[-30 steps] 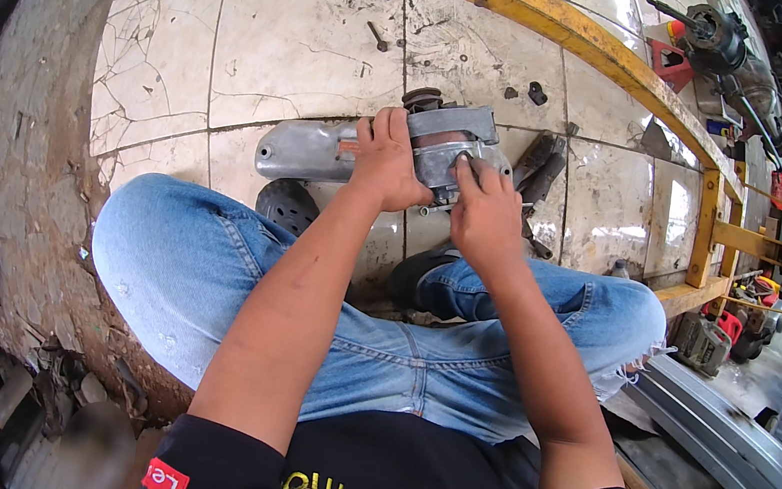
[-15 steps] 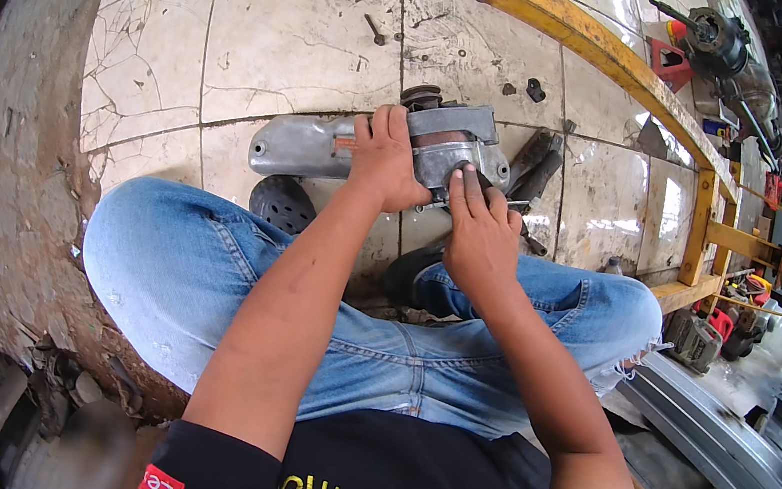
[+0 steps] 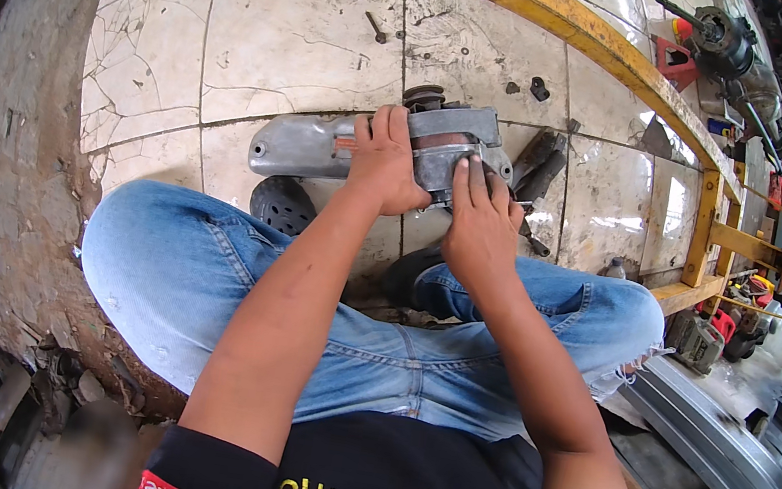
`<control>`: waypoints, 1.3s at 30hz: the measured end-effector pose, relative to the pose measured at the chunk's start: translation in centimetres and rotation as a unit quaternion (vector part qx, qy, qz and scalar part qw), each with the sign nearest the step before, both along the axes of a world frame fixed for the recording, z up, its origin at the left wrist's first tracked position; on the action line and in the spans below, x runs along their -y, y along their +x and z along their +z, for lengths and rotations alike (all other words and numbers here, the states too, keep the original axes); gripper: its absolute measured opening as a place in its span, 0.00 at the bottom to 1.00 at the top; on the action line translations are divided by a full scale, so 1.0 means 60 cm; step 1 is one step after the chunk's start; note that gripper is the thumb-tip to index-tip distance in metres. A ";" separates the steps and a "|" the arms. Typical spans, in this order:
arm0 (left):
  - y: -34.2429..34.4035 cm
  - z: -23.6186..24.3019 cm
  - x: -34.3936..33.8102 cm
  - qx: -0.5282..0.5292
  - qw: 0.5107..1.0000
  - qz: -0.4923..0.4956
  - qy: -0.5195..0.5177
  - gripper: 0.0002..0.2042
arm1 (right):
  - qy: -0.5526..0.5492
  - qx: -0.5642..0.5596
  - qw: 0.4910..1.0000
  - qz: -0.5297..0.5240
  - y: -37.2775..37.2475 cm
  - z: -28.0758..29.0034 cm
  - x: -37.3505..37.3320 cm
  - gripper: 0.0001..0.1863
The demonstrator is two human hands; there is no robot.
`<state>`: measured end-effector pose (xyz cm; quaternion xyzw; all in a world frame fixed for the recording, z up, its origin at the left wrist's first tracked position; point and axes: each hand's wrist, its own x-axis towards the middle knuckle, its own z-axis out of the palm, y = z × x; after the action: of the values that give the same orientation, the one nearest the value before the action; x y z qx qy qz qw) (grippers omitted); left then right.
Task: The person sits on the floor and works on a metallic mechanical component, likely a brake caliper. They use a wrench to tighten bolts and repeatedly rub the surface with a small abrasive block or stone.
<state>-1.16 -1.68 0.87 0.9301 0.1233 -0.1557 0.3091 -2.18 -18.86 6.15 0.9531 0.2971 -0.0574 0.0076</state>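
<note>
A grey metal alternator with a rust-brown middle band sits on the tiles in front of me, its dark pulley at the far end. My left hand is closed around its left side, fingers over the far part and thumb reaching toward the near part. On the near right of its housing lie the stretched fingers of my right hand; the thumb is hidden. Left of the alternator, partly behind my left hand, is a long silvery metal cover.
Dark elongated parts lie right of the alternator. A bolt and small black pieces are scattered farther off. A yellow metal frame runs along the far right. My crossed legs flank the work, with a perforated black shoe between.
My right hand's fingers have shifted slightly farther up the housing. The left hand and the alternator stay nearly in place.
</note>
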 end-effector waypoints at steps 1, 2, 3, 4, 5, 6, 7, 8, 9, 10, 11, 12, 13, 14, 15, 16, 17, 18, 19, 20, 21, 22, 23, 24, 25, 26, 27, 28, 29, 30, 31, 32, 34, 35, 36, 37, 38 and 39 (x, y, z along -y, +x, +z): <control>-0.001 0.000 0.000 -0.004 1.000 0.002 0.001 0.59 | 0.006 -0.005 1.000 0.002 -0.006 0.003 0.001 0.38; -0.001 0.000 -0.002 -0.008 1.000 0.005 0.002 0.58 | 0.001 -0.007 1.000 0.003 -0.013 0.006 0.001 0.37; 0.000 0.000 -0.001 -0.005 1.000 0.004 0.003 0.59 | -0.007 -0.009 1.000 0.004 -0.021 0.009 0.006 0.37; 0.001 -0.001 -0.001 -0.003 1.000 0.003 0.004 0.59 | -0.015 -0.012 1.000 0.005 -0.025 0.012 0.009 0.37; 0.003 -0.001 -0.001 -0.001 1.000 0.002 0.005 0.59 | -0.016 -0.005 1.000 0.005 -0.013 0.011 0.005 0.37; 0.004 -0.001 0.000 -0.001 1.000 0.005 0.003 0.59 | -0.015 0.002 1.000 0.001 0.005 0.008 -0.004 0.37; 0.004 -0.002 0.002 -0.002 1.000 0.007 0.001 0.60 | -0.015 0.008 1.000 -0.002 0.013 0.006 -0.009 0.37; 0.004 -0.002 0.003 -0.003 1.000 0.009 -0.001 0.60 | -0.012 0.015 1.000 -0.005 0.009 0.004 -0.008 0.37; 0.003 -0.002 0.002 -0.016 1.000 0.003 0.006 0.60 | -0.015 0.007 1.000 0.004 0.000 0.006 -0.005 0.37; 0.007 -0.001 0.000 -0.026 1.000 -0.001 0.013 0.60 | -0.018 0.002 1.000 0.014 -0.013 0.013 0.004 0.36; 0.010 -0.001 -0.002 -0.035 0.999 -0.004 0.020 0.61 | -0.021 -0.003 0.999 0.025 -0.018 0.017 0.007 0.36; 0.010 0.003 -0.002 -0.038 0.999 -0.007 0.015 0.61 | -0.019 -0.004 1.000 0.025 -0.017 0.018 0.007 0.36; 0.011 0.007 -0.005 -0.041 0.999 -0.009 0.011 0.61 | -0.018 -0.005 1.000 0.024 -0.017 0.018 0.006 0.36; 0.011 0.011 -0.006 -0.043 0.999 -0.011 0.006 0.61 | -0.017 -0.006 1.000 0.023 -0.016 0.019 0.005 0.36; 0.014 0.014 -0.006 -0.033 0.999 -0.014 0.008 0.61 | -0.024 0.001 1.000 0.016 -0.006 0.018 -0.002 0.35; 0.012 0.014 -0.006 -0.027 0.999 -0.018 0.011 0.61 | -0.030 0.004 1.000 0.008 0.008 0.012 -0.011 0.34; 0.011 0.013 -0.005 -0.021 0.999 -0.022 0.015 0.61 | -0.036 0.008 0.999 0.001 0.014 0.008 -0.015 0.34; 0.010 0.012 -0.006 -0.028 0.999 -0.027 0.017 0.61 | -0.037 0.008 0.999 -0.007 0.006 0.004 -0.016 0.34; 0.011 0.013 -0.006 -0.032 0.999 -0.028 0.018 0.61 | -0.035 0.003 0.999 0.003 -0.006 0.005 -0.010 0.33; 0.013 0.013 -0.007 -0.037 0.999 -0.031 0.019 0.61 | -0.032 -0.002 0.999 0.013 -0.022 0.007 0.001 0.33; 0.013 0.011 -0.007 -0.034 0.999 -0.028 0.017 0.61 | -0.031 -0.008 0.999 0.025 -0.028 0.012 0.007 0.32; 0.013 0.008 -0.008 -0.032 0.999 -0.025 0.015 0.61 | -0.021 -0.007 1.000 0.022 -0.022 0.011 0.007 0.31; 0.013 0.006 -0.009 -0.030 0.999 -0.023 0.013 0.61 | -0.024 0.004 1.000 0.019 -0.007 0.009 0.002 0.31; 0.014 0.004 -0.009 -0.027 0.999 -0.027 0.007 0.63 | -0.027 0.013 0.999 0.011 0.010 0.006 -0.005 0.32; 0.015 0.001 -0.009 -0.025 0.999 -0.031 0.000 0.64 | -0.030 0.022 0.999 0.004 0.017 0.004 -0.010 0.32; 0.015 0.000 -0.008 -0.023 0.999 -0.035 -0.007 0.65 | -0.033 0.024 0.999 -0.003 0.013 0.003 -0.013 0.31; 0.015 0.002 -0.009 -0.034 0.999 -0.030 -0.009 0.65 | -0.028 0.018 0.999 0.004 0.007 0.003 -0.011 0.31; 0.015 0.005 -0.009 -0.044 0.999 -0.024 -0.011 0.66 | -0.024 0.012 1.000 0.012 -0.007 0.003 -0.005 0.31; 0.015 0.007 -0.010 -0.055 0.998 -0.019 -0.013 0.66 | -0.020 0.007 1.000 0.021 -0.017 0.003 0.001 0.30; 0.015 0.005 -0.010 -0.045 0.999 -0.024 -0.009 0.66 | -0.023 0.010 0.999 0.026 -0.022 0.007 0.006 0.30; 0.015 0.000 -0.011 -0.035 0.999 -0.029 -0.004 0.66 | -0.025 0.019 0.999 0.020 -0.014 0.005 0.004 0.30; 0.015 -0.004 -0.011 -0.025 0.999 -0.034 0.001 0.66 | -0.027 0.028 0.999 0.014 0.002 0.002 -0.002 0.30; 0.014 -0.006 -0.009 -0.019 0.999 -0.027 -0.001 0.67 | -0.021 0.040 0.999 0.007 0.006 -0.003 -0.011 0.30; 0.014 -0.007 -0.007 -0.016 1.000 -0.023 -0.002 0.67 | -0.016 0.042 0.999 0.008 0.002 -0.004 -0.013 0.30; 0.016 0.004 -0.007 -0.033 0.999 -0.023 -0.003 0.65 | -0.011 0.045 0.999 0.010 0.002 -0.005 -0.014 0.30; 0.017 0.017 -0.008 -0.050 0.998 -0.024 -0.005 0.64 | -0.011 0.042 0.999 0.023 -0.001 -0.006 -0.009 0.30; 0.019 0.026 -0.008 -0.067 0.997 -0.025 -0.006 0.63 | -0.012 0.038 0.999 0.036 -0.005 -0.008 -0.002 0.29; 0.018 0.025 -0.009 -0.060 0.998 -0.025 -0.002 0.63 | -0.014 0.034 0.998 0.052 -0.008 -0.006 0.003 0.29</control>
<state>-0.10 -1.14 2.36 0.9210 0.1180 -0.2195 0.2993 -2.67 -19.01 5.81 0.9376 0.3450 -0.0286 0.0337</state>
